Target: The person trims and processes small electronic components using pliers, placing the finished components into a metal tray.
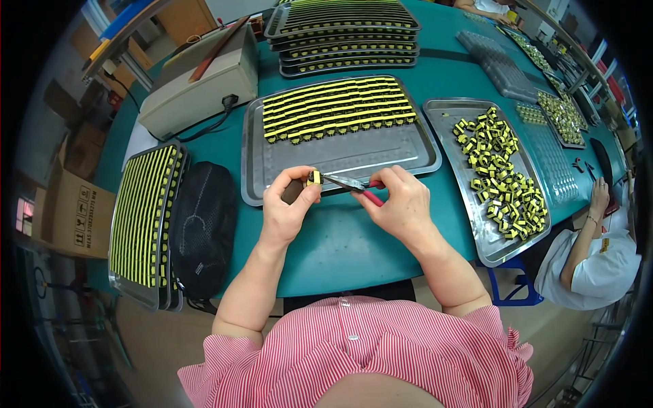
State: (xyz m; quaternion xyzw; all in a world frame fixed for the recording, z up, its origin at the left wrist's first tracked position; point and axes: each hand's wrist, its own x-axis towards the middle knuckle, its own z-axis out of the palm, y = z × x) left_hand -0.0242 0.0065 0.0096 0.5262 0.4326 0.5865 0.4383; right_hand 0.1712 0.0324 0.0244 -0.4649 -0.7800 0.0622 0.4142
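Observation:
Between thumb and fingers, my left hand [289, 204] pinches a small yellow-and-black transformer [313, 177]. My right hand [403, 202] is closed around red-handled pliers [369, 197], whose metal jaws point left and reach the transformer; whether they grip a part of it is too small to tell. Just beyond both hands lies a metal tray [326, 158] with tight rows of the same yellow-and-black pieces across its far half. To the right, another metal tray [445, 115] carries a loose heap of these transformers [500, 177].
Stacked filled trays [343, 37] stand at the back, beside a beige box-shaped machine [204, 81] with a black plug. At left are more filled trays [139, 217] and a black bag [203, 228]. A co-worker's arm [588, 231] and clear plastic trays [496, 68] are at right.

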